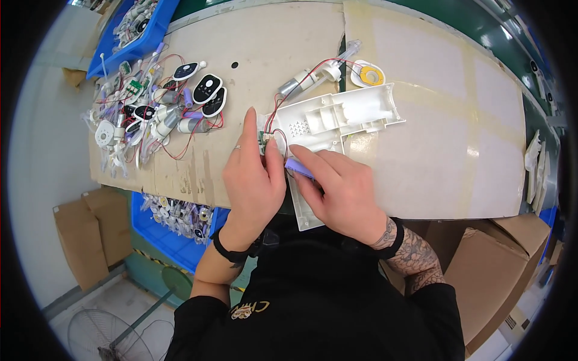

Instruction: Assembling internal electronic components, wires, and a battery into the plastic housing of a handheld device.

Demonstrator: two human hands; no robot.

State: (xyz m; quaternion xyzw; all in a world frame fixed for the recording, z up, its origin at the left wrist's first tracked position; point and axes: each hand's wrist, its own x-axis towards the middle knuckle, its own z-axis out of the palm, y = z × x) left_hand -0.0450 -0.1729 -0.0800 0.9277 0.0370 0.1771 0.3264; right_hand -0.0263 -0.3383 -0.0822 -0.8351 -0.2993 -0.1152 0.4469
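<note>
In front of me my left hand (253,174) has its index finger stretched out, and its thumb presses on a small green circuit board (262,142) with red wires. My right hand (343,186) pinches a purple cylindrical battery (298,168) between thumb and fingers. A white plastic housing shell (361,108) lies open, ribbed side up, just beyond both hands. Part of a white plastic piece (306,210) shows below the right hand at the table edge. Red wires run from the board area to a grey motor (298,84) beyond the shell. A white oval part with a yellow ring (370,75) lies beside it.
A tangled heap of wired motor assemblies (150,114) covers the table's left side. Blue bins of similar parts stand behind it (153,45) and below the table (174,240). Cardboard boxes (494,271) are at the lower right, and a floor fan (108,337) at the lower left.
</note>
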